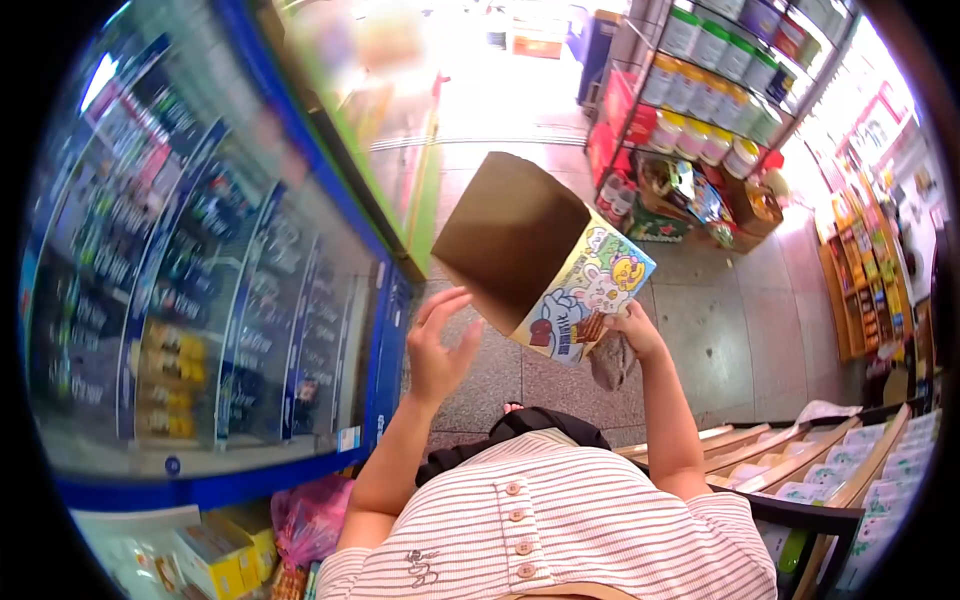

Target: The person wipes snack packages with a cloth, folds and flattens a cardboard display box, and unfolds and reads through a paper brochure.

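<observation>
Tiled floor [715, 345], right grip [637, 328] holding box [592, 285]

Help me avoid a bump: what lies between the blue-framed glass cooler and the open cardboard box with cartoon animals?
In the head view, the person's open left hand lies between the cooler and the box, with grey floor tiles beyond.

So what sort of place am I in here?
Probably a small shop: there's a stocked, glass-fronted cabinet, lidded tubs lined up on shelves, and packs in divided rows.
</observation>
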`<state>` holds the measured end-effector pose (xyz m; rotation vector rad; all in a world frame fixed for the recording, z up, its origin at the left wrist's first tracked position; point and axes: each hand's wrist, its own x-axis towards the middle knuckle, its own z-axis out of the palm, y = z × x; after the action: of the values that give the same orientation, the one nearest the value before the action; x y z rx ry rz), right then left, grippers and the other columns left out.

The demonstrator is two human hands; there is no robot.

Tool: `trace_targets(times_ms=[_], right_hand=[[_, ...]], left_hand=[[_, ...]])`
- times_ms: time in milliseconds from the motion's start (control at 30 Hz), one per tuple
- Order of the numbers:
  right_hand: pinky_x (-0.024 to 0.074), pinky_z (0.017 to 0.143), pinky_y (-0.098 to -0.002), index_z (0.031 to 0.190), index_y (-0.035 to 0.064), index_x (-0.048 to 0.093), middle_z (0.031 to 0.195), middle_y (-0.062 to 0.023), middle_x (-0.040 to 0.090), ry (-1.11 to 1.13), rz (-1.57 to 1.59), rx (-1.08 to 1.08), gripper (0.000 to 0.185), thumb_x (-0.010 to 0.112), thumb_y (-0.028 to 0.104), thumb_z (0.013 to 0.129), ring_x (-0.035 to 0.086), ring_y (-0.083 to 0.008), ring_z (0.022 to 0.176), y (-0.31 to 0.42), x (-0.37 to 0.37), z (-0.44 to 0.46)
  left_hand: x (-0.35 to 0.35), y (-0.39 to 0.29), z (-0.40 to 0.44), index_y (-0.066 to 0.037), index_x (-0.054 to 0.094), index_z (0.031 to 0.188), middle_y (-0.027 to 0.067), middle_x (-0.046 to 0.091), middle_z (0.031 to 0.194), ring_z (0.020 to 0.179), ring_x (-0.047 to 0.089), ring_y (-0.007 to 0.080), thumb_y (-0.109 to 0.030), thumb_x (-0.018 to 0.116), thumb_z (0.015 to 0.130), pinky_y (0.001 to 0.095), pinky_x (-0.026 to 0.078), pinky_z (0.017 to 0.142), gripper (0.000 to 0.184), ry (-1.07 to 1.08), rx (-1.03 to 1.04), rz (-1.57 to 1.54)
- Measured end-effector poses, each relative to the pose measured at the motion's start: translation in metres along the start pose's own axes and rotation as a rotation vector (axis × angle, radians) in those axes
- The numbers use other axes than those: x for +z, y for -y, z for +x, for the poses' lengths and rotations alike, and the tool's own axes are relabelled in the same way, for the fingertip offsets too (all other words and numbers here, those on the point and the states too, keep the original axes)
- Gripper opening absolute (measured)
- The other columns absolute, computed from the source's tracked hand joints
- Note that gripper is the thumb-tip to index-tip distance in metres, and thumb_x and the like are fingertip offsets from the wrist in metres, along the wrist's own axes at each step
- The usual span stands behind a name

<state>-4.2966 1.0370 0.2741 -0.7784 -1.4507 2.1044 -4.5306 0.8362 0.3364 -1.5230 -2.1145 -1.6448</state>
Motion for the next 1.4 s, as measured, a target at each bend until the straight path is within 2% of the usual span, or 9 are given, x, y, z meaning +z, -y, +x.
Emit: trace_targets(times_ms=[267,333,567,667,833,933,1067,1267,1400], right_hand=[[0.0403,0.087,-0.0348,0.108,0.0014,0.05,0.107,-0.0088,0.054,-0.4,-0.186,-0.2,0.064,0.08,0.016,0.053,0.051,-0.0206,0.098,0.027,-0.051,-0.009],[0.0423,0.082,-0.0356,0.1,0.0021,0.052,0.101,-0.0101,0.05,-0.644,-0.902,-0.286,0.064,0.082,0.021,0.047,0.052,-0.0256,0.093,0.042,-0.062,-0.013],[0.0451,0.078,-0.036,0.095,0.0014,0.054,0.098,-0.0119,0.049,-0.871,-0.879,-0.111,0.06,0.083,0.021,0.047,0.052,-0.028,0.09,0.055,-0.134,-0.006],[0.0435,0.08,-0.0335,0.094,0.0036,0.057,0.096,-0.0115,0.052,-0.933,-0.773,-0.098,0.044,0.078,0.013,0.056,0.053,-0.0245,0.09,0.06,-0.182,0.008],[0.0423,0.078,-0.029,0.088,0.0045,0.062,0.093,-0.0098,0.056,-1.277,-0.735,-0.104,0.018,0.064,0.001,0.071,0.054,-0.0183,0.087,0.081,-0.281,0.007],[0.0418,0.077,-0.0275,0.086,0.0028,0.064,0.097,-0.0086,0.054,-1.45,-0.838,-0.051,0.012,0.06,0.001,0.074,0.054,-0.0171,0.084,0.09,-0.315,0.002],[0.046,0.075,-0.0323,0.088,0.0044,0.065,0.109,-0.0141,0.049,-1.513,-0.67,-0.065,0.031,0.071,0.026,0.066,0.055,-0.0261,0.092,0.128,-0.339,0.006],[0.0439,0.083,-0.0392,0.094,0.0043,0.064,0.114,-0.016,0.047,-1.404,-0.752,0.012,0.054,0.078,0.038,0.054,0.05,-0.0301,0.104,0.133,-0.422,-0.02],[0.0461,0.077,-0.0385,0.092,0.0032,0.064,0.109,-0.0159,0.051,-1.565,-0.867,-0.106,0.048,0.075,0.037,0.06,0.052,-0.0308,0.099,0.15,-0.494,-0.058]], left_hand=[[0.185,-0.022,0.068,0.003,0.05,0.107,0.0157,0.061,0.095,0.089,0.059,0.0198,-0.016,0.069,0.071,0.0302,0.045,0.078,0.045,0.488,-0.151,-0.654],[0.222,-0.034,0.082,0.005,0.048,0.107,0.0148,0.061,0.093,0.087,0.059,0.0158,-0.016,0.069,0.073,0.028,0.046,0.076,0.045,0.595,-0.101,-0.633],[0.363,-0.052,0.117,0.003,0.054,0.085,0.0023,0.058,0.081,0.071,0.048,0.0046,-0.02,0.05,0.089,0.0187,0.037,0.062,0.024,0.605,-0.5,-0.921],[0.432,-0.027,0.17,0.001,0.056,0.088,0.0024,0.058,0.083,0.074,0.049,0.0054,-0.022,0.05,0.089,0.0199,0.039,0.064,0.024,0.68,-0.493,-0.744],[0.533,-0.019,0.261,-0.006,0.054,0.106,0.0036,0.058,0.101,0.087,0.054,0.0141,-0.03,0.041,0.092,0.0291,0.04,0.076,0.031,0.985,-1.022,-1.123],[0.601,-0.039,0.266,-0.006,0.05,0.112,0.0042,0.056,0.109,0.096,0.052,0.0172,-0.033,0.037,0.092,0.0339,0.037,0.083,0.036,1.237,-1.085,-1.179],[0.67,-0.104,0.244,0.001,0.049,0.113,0.0106,0.056,0.11,0.101,0.053,0.02,-0.034,0.038,0.092,0.0323,0.04,0.09,0.042,1.506,-1.173,-1.148],[0.793,-0.199,0.207,0.001,0.05,0.109,0.0123,0.056,0.107,0.095,0.055,0.0191,-0.032,0.038,0.092,0.0315,0.044,0.084,0.039,1.691,-1.05,-1.164],[0.843,-0.288,0.192,0.003,0.045,0.115,0.0098,0.053,0.106,0.096,0.05,0.015,-0.024,0.046,0.09,0.0268,0.039,0.085,0.038,1.579,-0.561,-1.286]])
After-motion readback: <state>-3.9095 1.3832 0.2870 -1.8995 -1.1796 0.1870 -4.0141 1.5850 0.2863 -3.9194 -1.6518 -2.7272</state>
